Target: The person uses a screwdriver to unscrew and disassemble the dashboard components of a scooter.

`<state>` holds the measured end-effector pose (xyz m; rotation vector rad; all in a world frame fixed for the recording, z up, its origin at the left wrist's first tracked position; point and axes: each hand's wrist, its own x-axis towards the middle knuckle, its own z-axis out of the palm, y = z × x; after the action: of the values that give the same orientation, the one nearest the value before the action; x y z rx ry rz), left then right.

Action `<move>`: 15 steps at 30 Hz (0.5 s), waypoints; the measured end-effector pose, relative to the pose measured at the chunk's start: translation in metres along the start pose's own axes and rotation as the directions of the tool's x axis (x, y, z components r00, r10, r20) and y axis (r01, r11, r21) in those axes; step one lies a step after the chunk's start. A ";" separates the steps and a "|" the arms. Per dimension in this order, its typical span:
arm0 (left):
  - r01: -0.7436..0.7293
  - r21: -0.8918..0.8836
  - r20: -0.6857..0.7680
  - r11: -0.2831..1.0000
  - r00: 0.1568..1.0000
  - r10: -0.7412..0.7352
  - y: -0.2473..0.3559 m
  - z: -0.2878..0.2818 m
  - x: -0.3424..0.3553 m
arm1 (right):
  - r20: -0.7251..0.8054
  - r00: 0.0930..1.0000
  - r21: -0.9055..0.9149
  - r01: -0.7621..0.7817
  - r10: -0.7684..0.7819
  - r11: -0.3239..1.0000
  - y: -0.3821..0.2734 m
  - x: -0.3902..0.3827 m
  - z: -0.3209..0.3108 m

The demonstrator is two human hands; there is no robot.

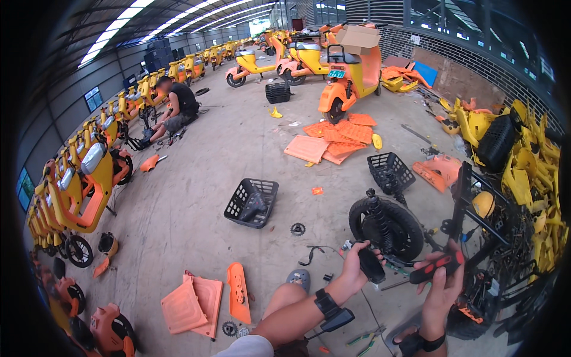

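My left hand (354,268) is closed round a black, rounded oval part (372,266), held in front of a black wheel (410,229). A dark shock absorber (378,220) stands against the wheel. In my right hand (441,291) is a red-and-black handled tool (437,268), gripped between thumb and fingers; its exact kind is unclear. Both hands are raised above the floor, the two held things apart. Just beyond my right hand rises a black scooter frame (459,205). Thin cables (312,253) lie on the floor left of my left hand.
Black baskets (229,213) stand ahead, one holding a dark power tool. Orange panels (178,303) lie at lower left. Yellow parts (526,160) are heaped at right. Scooters (83,190) line the left side, where another person (181,101) sits. Green-handled pliers (366,342) lie near my feet.
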<state>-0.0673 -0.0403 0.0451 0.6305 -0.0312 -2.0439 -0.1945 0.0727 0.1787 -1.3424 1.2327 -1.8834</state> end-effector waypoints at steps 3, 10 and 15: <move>0.001 -0.004 0.010 1.000 1.000 -0.001 -0.001 -0.002 0.000 | -0.007 1.000 -0.006 -0.005 0.005 1.000 0.001 0.001 0.000; -0.006 -0.001 -0.020 1.000 1.000 0.006 0.004 -0.001 -0.005 | 0.003 1.000 0.007 -0.010 0.010 1.000 0.002 0.000 0.002; -0.003 0.007 -0.015 1.000 1.000 0.004 0.002 0.005 -0.003 | -0.035 0.999 0.001 0.007 -0.007 1.000 0.003 0.002 -0.004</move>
<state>-0.0670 -0.0395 0.0516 0.6500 -0.0305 -2.0363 -0.1989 0.0708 0.1771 -1.3205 1.2457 -1.9200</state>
